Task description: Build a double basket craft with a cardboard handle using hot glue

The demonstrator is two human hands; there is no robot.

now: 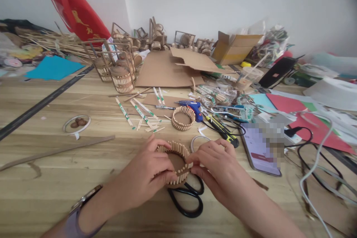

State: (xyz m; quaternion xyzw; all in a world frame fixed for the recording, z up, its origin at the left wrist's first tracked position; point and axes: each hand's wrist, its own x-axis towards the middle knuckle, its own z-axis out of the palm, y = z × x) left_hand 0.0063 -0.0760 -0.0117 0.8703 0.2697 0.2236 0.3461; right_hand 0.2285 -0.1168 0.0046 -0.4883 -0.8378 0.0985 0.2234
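Near the table's (55,178) front edge, about midway along it, both hands hold a small round stick basket (175,160) with a cardboard base. The left hand (145,176) has its grip clamped on the near wall. The right hand (217,169) has its grip pinched on the right rim. Black scissors (186,200) lie just under the basket. A second stick ring (183,118) sits farther back, beside a blue glue gun (193,108).

Both hands are gripping a small stick basket (175,163) on the table (55,178): the left hand (147,176) is cupping its near side, the right hand (216,165) is pinching its rim. Scissors (186,199) are lying just below, a second basket (183,118) sitting beyond.
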